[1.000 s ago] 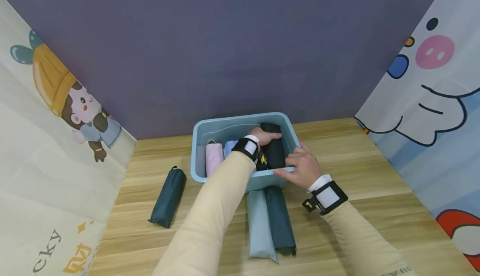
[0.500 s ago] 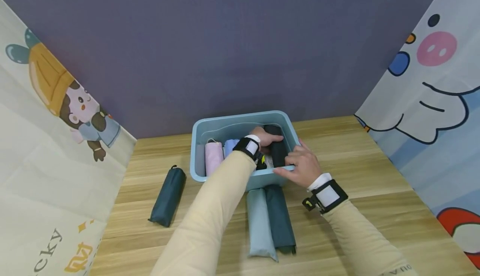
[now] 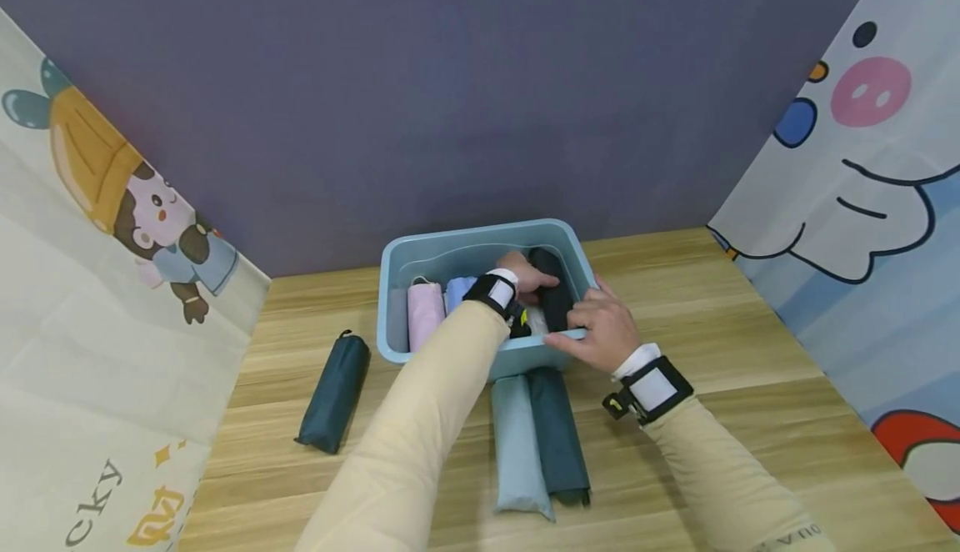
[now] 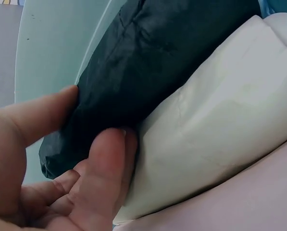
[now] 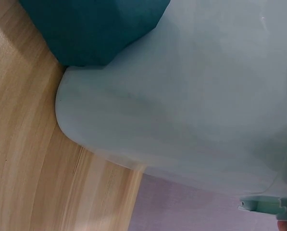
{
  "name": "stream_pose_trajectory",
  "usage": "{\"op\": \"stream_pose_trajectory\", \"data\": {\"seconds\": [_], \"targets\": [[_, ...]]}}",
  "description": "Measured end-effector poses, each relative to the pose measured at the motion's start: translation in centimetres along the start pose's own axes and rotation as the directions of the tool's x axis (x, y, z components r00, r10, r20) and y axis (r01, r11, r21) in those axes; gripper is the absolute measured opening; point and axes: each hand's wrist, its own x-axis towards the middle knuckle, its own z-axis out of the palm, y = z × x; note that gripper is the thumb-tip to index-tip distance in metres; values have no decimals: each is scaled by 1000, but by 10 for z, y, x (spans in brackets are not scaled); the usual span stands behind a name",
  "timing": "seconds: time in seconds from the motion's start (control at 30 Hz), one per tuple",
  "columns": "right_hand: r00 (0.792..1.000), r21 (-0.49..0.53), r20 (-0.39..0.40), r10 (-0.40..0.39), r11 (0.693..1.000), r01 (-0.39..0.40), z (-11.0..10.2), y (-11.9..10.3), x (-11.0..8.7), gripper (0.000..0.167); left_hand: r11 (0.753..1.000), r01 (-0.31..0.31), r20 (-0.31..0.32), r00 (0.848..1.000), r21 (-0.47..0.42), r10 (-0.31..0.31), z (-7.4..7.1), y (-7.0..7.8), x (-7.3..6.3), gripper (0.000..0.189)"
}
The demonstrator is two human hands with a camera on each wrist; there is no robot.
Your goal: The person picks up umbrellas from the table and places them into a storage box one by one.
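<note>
A light blue plastic bin (image 3: pixel 442 242) stands at the back of the table. Inside it, my left hand (image 3: pixel 527 273) holds a dark folded umbrella (image 3: pixel 557 306) in its sleeve, against the bin's right wall. In the left wrist view, the thumb lies on one side of this umbrella and curled fingers on the other. A white folded umbrella (image 4: pixel 205 110) lies right beside it. Farther left in the bin are a blue umbrella (image 3: pixel 459 291) and a pink umbrella (image 3: pixel 425 312). My right hand (image 3: pixel 606 331) grips the bin's front right corner, thumb over the rim.
In front of the bin, a pale blue-grey umbrella (image 3: pixel 519 452) and a dark teal umbrella (image 3: pixel 558 439) lie side by side. Another dark teal umbrella (image 3: pixel 335 392) lies to the left on the wooden table (image 3: pixel 675 285). A purple-grey wall (image 3: pixel 480 102) rises behind.
My left hand has moved the dark umbrella slightly rightward and down in the bin, and more of the white one shows beside it. The right hand keeps its grip on the rim.
</note>
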Motion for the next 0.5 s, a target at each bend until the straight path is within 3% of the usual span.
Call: {"op": "stream_pose_trajectory", "data": {"seconds": [0.23, 0.5], "targets": [[1000, 1, 0, 4, 1000, -4, 0, 0, 0, 66, 990, -23, -29, 999, 136, 27, -2, 0, -6, 50], [1000, 6, -3, 5, 1000, -5, 0, 0, 0, 66, 956, -46, -26, 998, 289, 55, -3, 0, -8, 49]]}}
